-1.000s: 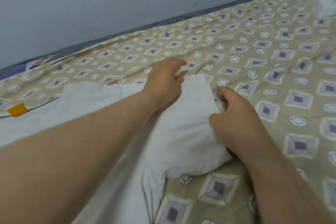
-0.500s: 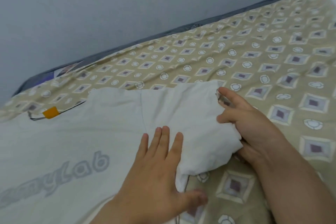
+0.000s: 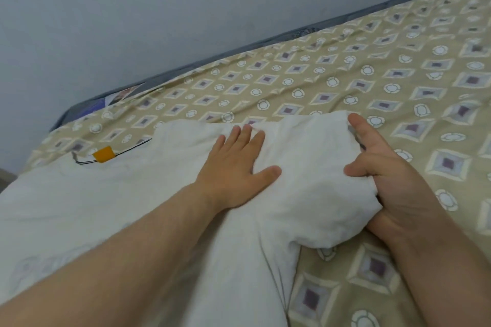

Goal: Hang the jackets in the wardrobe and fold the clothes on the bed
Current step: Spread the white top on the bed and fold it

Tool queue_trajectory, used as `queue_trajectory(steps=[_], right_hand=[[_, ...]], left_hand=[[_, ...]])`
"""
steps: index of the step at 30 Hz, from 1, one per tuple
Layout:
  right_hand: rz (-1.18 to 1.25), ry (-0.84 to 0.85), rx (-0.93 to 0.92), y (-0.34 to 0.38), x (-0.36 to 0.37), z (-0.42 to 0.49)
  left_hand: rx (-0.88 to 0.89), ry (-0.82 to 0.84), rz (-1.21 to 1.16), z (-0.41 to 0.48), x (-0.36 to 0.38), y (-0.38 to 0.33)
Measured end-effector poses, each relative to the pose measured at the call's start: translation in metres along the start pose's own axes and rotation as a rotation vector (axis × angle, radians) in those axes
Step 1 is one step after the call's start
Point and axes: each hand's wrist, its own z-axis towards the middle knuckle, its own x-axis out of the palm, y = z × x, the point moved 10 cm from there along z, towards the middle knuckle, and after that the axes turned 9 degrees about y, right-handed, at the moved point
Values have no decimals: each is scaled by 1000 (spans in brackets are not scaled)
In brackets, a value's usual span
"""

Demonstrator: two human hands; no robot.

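White cloth is what we find under both hands: a white garment (image 3: 127, 210) lies spread on the bed, over a tan patterned sheet (image 3: 345, 74). We note the right hand (image 3: 385, 180) gripping the garment's folded, bunched end, with the thumb curled over the top of the cloth and the other fingers at its outer edge; the forefinger lies along the far corner. Just left of that grip, the left hand (image 3: 236, 167) rests flat on the garment, palm down, fingers straight and slightly spread. Well left of the grip, at the garment's far edge, an orange tag (image 3: 104, 154) sits on a thin black cord (image 3: 132, 146). Beyond the grip the sheet runs to a dark mattress edge (image 3: 79, 111) against a grey wall (image 3: 186, 8).
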Motion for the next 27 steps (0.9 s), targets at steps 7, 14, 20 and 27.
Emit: queue_trajectory(steps=[7,14,20,27], right_hand=[[5,-65,23,-7,-3,3],[-71,-88,59,-12,-10,7],[-138,-64,31,-10,-11,10],[-311,-123,35,-7,2,4]], left_hand=[[-59,-82,-79,8,-7,3],[-203,-92,-91,-128,27,39],[-665,-183,-109,-214,27,107],[-641,-207,-125,-205,46,112]])
